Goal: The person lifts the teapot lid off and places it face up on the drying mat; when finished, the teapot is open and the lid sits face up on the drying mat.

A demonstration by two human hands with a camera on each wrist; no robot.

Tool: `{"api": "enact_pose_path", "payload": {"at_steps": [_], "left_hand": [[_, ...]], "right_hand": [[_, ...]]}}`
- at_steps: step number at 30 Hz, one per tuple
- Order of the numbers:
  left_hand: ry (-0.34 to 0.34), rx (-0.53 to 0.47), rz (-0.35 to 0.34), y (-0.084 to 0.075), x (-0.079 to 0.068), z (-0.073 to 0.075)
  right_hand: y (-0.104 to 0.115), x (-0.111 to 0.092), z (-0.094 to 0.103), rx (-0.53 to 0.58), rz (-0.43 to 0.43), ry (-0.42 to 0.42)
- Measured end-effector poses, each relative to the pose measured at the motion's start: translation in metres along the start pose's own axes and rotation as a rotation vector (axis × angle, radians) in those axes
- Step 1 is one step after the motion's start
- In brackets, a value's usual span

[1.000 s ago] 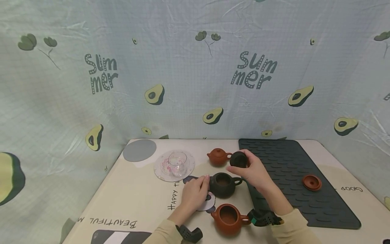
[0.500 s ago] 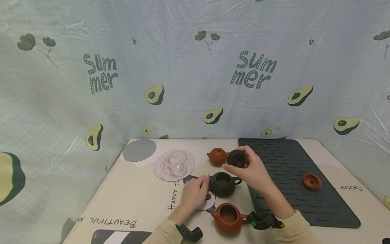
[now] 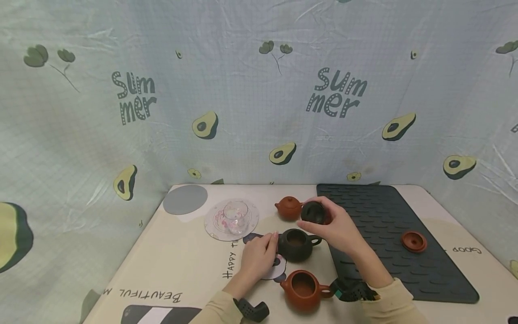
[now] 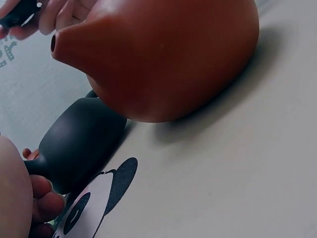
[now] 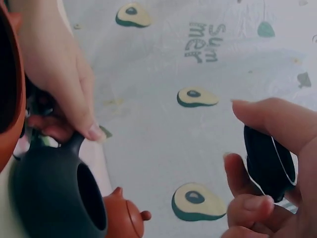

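A black teapot (image 3: 296, 245) without its lid stands mid-table, its dark round mouth facing up. My left hand (image 3: 259, 256) pinches its spout between thumb and fingers; in the left wrist view the fingers (image 4: 47, 203) curl under the spout. Raised above and behind that pot, my right hand (image 3: 337, 225) holds a black teapot lid (image 3: 312, 213) by its edge, tilted so the underside shows. In the right wrist view the lid (image 5: 267, 161) sits between thumb and fingers, apart from the pot. A larger-looking lidless red-brown teapot (image 3: 303, 291) stands nearest me.
Behind stands a small lidded red-brown teapot (image 3: 289, 208). A red-brown lid (image 3: 414, 242) lies upside down on the dark ridged mat (image 3: 364, 202) at right. Farther left, a clear glass cup (image 3: 236, 216) stands on a patterned round coaster (image 3: 212, 227). A grey oval (image 3: 185, 200) marks the back left.
My right hand has shifted slightly left with the black lid, rising a little and then dipping again. The left hand keeps its place on the spout.
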State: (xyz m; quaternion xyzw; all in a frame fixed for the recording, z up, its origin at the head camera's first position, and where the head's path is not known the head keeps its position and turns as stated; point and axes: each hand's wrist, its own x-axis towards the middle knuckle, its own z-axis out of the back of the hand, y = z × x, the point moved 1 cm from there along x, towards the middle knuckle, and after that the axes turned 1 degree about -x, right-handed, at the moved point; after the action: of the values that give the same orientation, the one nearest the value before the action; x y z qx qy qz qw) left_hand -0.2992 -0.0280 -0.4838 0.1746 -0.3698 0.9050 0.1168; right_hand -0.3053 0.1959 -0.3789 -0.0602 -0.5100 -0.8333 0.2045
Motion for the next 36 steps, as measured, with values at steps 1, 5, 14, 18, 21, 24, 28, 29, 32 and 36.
{"api": "enact_pose_path", "payload": {"at_steps": [1,5,14,18,21,24,28,29,32,36], "left_hand": [[-0.001,0.0,0.0,0.0,0.0,0.0],[-0.001,0.0,0.002,-0.001,-0.001,0.001],[-0.006,0.007,-0.005,-0.001,-0.001,0.001],[0.005,0.004,0.004,0.0,-0.002,0.001],[0.01,0.001,0.008,0.0,-0.002,0.002],[0.012,0.001,0.009,-0.001,-0.002,0.002],[0.012,0.005,0.012,-0.001,-0.003,0.002],[0.012,0.008,0.012,0.0,-0.003,0.002],[0.012,0.012,0.015,0.0,-0.003,0.002],[0.011,0.007,0.015,0.0,-0.003,0.001]], "right_hand": [[-0.002,0.0,0.0,0.006,-0.006,0.019],[-0.008,0.001,0.002,-0.005,-0.03,0.065],[-0.017,0.002,0.007,-0.061,-0.065,0.021],[-0.018,0.002,0.01,-0.039,-0.105,-0.007],[-0.018,0.001,0.012,-0.029,-0.145,-0.025],[-0.019,0.001,0.015,-0.031,-0.175,-0.033],[-0.02,0.001,0.019,-0.055,-0.193,-0.037],[-0.02,0.001,0.02,-0.058,-0.194,-0.039],[-0.022,0.002,0.023,-0.08,-0.189,-0.038],[-0.023,0.001,0.027,-0.094,-0.191,-0.033]]}}
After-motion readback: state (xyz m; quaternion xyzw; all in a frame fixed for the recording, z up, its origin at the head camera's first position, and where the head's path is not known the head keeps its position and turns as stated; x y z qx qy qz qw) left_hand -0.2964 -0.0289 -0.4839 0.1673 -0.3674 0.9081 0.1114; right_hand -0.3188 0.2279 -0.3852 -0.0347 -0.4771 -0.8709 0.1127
